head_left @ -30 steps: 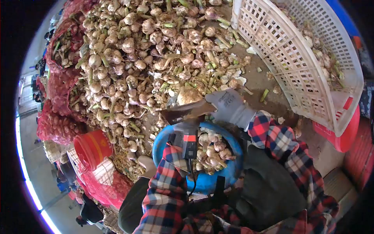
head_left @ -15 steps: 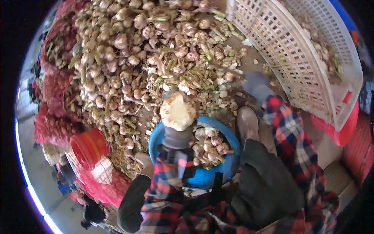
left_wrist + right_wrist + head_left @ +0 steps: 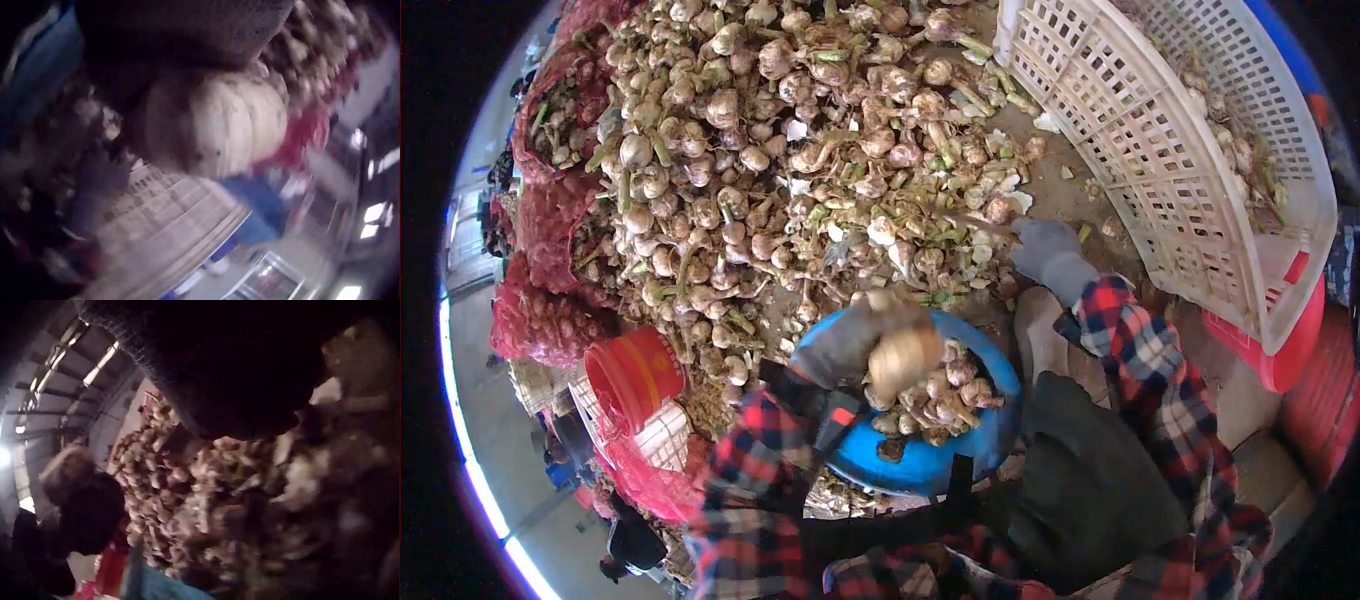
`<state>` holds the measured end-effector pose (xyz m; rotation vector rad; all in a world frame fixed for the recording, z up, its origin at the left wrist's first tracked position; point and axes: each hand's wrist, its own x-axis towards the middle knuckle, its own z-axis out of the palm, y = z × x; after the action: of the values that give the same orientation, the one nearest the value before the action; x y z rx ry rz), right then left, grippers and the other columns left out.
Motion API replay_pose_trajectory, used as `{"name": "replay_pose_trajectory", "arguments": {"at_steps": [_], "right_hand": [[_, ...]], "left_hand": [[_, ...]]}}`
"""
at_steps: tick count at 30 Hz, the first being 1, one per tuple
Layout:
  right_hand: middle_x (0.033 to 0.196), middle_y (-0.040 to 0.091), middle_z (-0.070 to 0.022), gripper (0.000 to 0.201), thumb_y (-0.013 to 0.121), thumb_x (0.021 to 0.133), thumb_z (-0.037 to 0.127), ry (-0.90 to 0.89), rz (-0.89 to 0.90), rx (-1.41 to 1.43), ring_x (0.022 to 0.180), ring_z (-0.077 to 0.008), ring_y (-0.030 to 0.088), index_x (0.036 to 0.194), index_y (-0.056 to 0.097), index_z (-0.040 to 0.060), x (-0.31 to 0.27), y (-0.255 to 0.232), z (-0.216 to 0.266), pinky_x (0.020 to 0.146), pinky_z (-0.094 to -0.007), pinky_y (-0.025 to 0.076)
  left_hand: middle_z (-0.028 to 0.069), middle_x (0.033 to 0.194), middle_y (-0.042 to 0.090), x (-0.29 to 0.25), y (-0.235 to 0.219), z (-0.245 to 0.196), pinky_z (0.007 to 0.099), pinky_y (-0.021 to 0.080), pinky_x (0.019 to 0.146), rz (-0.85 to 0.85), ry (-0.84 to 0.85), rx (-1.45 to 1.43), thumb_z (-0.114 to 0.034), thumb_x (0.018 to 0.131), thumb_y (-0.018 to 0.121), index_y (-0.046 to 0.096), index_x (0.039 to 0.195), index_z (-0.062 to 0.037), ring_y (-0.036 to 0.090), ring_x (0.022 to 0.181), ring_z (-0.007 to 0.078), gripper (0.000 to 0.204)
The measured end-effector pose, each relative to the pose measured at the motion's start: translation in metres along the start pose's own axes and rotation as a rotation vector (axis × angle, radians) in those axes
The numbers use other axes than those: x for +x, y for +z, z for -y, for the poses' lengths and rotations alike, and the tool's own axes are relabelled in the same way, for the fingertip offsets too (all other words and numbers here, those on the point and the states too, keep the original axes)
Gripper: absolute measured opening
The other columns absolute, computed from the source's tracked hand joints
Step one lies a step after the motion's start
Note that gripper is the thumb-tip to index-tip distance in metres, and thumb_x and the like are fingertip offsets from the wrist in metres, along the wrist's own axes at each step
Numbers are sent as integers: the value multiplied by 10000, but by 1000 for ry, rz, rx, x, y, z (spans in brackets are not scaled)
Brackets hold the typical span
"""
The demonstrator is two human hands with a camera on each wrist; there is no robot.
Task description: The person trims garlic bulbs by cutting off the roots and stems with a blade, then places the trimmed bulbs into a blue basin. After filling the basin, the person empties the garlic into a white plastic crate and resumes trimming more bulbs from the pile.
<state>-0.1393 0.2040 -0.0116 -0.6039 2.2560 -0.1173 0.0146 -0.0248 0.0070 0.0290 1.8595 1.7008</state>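
Note:
My gloved left hand [image 3: 840, 345] is over the blue tub [image 3: 1000, 350], holding a pale, blurred garlic bulb [image 3: 903, 360]. Close up in the left wrist view, that bulb [image 3: 215, 125] shows at the dark glove. Several garlic bulbs [image 3: 945, 405] lie inside the tub, below the hand. To the right of the tub, my gloved right hand [image 3: 1050, 255] grips a knife [image 3: 975, 222], its thin dark blade pointing left over the scraps. In the right wrist view the dark glove [image 3: 219, 369] hides most of the grip.
A large heap of untrimmed garlic [image 3: 730, 190] spreads ahead, with cut stems and peel [image 3: 960, 255] at its near edge. A white slatted crate [image 3: 1140, 150] leans at the right. On the left are a red bucket [image 3: 635, 375] and red mesh sacks [image 3: 550, 310].
The left hand first turned the bulb's pale cut face up, then lowered it over the tub. My right hand and the knife moved away from the bulb, out to the right.

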Motion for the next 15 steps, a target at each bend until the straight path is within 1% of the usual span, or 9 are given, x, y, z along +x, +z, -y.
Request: {"name": "replay_pose_trajectory", "arguments": {"at_steps": [1,3,4,6,7,8,9,11,15], "right_hand": [[950,553,-90,336,481,668,274,60,-50,60,897,-233,518,973,523,138,-2,8,-8,786,-352,386],[983,542,-97,376,477,676,290,124,-103,119,914,-240,510,1019,509,139,-2,17,-12,799,-345,383],[1008,529,-105,404,475,680,301,143,-121,144,927,-247,503,1049,492,137,-1,18,-11,812,-340,377],[1032,517,-113,434,474,684,312,166,-149,173,940,-253,496,1080,475,135,2,19,-8,825,-335,371],[1038,512,-117,445,478,678,311,179,-110,203,949,-257,490,1085,471,130,5,18,-6,828,-336,370],[1044,508,-120,456,482,673,310,193,-72,231,957,-261,484,1089,466,125,8,18,-5,831,-337,368],[1044,508,-120,456,482,673,310,194,-80,224,957,-261,484,1089,466,125,9,16,-7,831,-337,368],[1047,504,-131,490,496,663,325,204,-54,257,971,-259,477,1101,455,110,10,16,-14,839,-334,364],[1061,495,-132,516,507,660,346,241,-67,319,973,-257,477,1113,443,106,11,28,-37,842,-335,362]], "left_hand": [[82,792,536,4,0,-68,326,413,705,157,-90,-106,-189,660,542,533,730,-21,515,816,197,182],[117,996,508,36,-49,-25,333,384,799,342,784,654,-250,770,505,517,924,12,479,933,227,304],[118,977,513,38,-70,-18,309,406,768,126,345,729,-256,777,507,519,908,15,498,898,219,302],[76,950,498,79,-92,-31,228,434,579,-697,-256,-310,-87,669,582,473,1026,-55,498,742,147,375],[41,870,528,88,-116,-20,209,427,565,-643,-23,303,-101,693,582,442,1063,-29,490,679,101,402],[30,804,544,117,-116,-30,208,425,558,-887,-215,-231,-95,716,560,428,1079,-16,496,654,92,394],[17,696,553,147,-146,31,228,405,515,-970,-16,-30,-182,682,614,489,1031,-36,497,568,103,399],[24,776,575,148,-131,-9,221,407,534,-901,-275,17,-151,672,611,530,988,-31,515,616,105,347],[44,765,572,139,-132,5,228,410,550,-856,-188,-144,-145,699,580,564,892,-36,509,645,109,222]]}}
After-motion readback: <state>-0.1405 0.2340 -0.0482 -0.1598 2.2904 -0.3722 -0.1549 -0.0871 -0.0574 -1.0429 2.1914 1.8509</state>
